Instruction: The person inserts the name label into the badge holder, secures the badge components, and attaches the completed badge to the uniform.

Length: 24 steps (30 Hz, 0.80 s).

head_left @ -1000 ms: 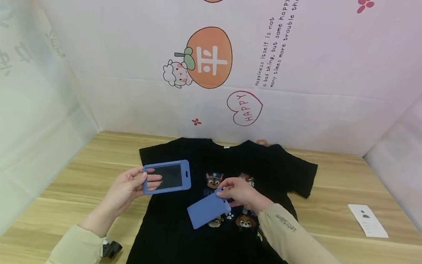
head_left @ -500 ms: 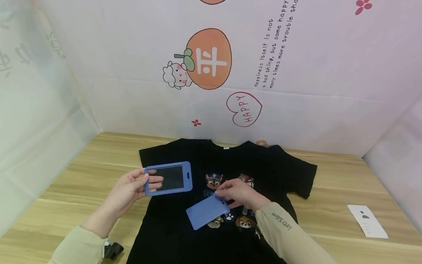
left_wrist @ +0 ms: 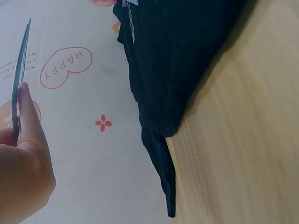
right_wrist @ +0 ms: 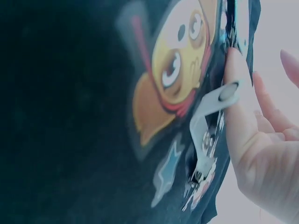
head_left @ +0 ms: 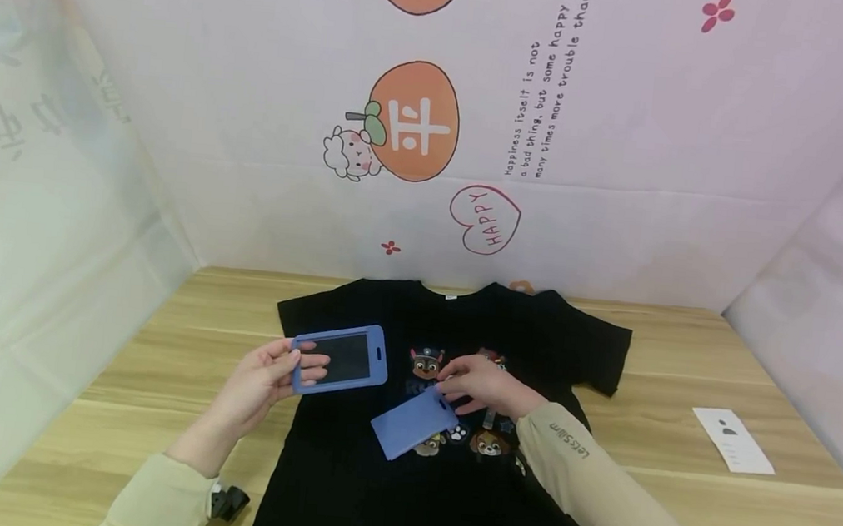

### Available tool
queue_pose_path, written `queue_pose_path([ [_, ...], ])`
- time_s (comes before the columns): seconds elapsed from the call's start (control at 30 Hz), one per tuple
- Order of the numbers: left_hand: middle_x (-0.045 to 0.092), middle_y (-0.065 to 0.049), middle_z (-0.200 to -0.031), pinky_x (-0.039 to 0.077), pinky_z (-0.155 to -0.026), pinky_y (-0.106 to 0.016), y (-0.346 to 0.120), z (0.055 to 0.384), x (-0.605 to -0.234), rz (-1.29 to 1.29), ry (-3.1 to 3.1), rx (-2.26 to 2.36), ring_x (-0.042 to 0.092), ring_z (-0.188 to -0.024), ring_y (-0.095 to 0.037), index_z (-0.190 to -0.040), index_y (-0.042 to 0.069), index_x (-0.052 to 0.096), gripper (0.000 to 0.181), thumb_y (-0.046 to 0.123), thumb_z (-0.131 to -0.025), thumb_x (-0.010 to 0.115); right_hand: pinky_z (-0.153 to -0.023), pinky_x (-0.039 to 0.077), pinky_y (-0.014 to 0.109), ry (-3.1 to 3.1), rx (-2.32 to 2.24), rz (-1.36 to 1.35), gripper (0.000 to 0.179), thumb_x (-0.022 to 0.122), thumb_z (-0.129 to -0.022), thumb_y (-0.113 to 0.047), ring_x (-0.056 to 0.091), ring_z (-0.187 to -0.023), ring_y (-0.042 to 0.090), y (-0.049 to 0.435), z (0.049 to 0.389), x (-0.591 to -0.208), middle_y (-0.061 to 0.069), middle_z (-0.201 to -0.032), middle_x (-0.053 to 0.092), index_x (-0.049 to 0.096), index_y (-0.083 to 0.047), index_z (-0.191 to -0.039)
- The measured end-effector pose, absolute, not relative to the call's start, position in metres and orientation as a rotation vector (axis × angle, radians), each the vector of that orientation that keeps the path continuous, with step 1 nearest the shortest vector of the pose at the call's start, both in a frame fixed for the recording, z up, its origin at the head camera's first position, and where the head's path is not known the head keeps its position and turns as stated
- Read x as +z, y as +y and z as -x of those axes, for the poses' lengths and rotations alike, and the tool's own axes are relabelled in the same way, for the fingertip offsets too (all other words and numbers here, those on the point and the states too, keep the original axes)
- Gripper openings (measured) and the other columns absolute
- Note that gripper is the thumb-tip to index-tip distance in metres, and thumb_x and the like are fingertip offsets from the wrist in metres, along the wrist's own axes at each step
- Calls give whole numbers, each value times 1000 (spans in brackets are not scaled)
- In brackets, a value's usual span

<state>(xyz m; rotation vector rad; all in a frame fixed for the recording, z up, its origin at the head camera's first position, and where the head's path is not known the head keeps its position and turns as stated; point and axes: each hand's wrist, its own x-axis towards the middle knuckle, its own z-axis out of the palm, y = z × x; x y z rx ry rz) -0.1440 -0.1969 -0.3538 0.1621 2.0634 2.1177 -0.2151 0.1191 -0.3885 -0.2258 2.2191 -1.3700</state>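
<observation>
My left hand pinches the near end of a blue card-holder frame with a clear window, fingers showing through it. In the left wrist view that frame is seen edge-on. A flat blue card-holder panel with a slot at one end lies on a black T-shirt. Over the panel's slotted end my right hand hovers close, thumb and fingers apart; light contact cannot be ruled out. A strap clip with a snap button lies by the fingers in the right wrist view, against the shirt's cartoon print.
A white card with a person icon lies on the wooden table to the right. Printed cloth hangs at the back and both sides. A black device sits at the left wrist.
The right hand has loosened from the blue panel, leaving it flat on the shirt. The left hand has drifted slightly right with the frame, and the head view has shifted a little.
</observation>
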Motion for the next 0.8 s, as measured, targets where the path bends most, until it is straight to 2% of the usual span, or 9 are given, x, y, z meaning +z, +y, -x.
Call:
queue_pose_path([
  [0.27,70,4,-102,53,-85,-21,-192,145,-356,-163,2037,2136,68,-92,-7,-131,-15,33,40,15,-103,37,-77,58,40,2195,-1438,253,31,64,-89,-15,63,-91,21,130,220,-386,13,-103,63,59,3,-115],
  [0.6,67,-10,-115,52,-89,-24,-190,148,-359,-169,2063,2097,67,-94,-7,-133,-14,33,43,16,-103,37,-83,56,42,2097,-1518,412,41,60,-93,-19,60,-98,28,149,219,-367,21,-109,60,51,9,-121],
  [0.8,67,-12,-116,52,-89,-25,-186,148,-360,-167,2057,2091,67,-95,-7,-132,-14,34,41,15,-103,38,-85,55,42,2072,-1552,425,43,59,-94,-19,58,-99,27,166,217,-359,15,-111,58,48,9,-124],
])
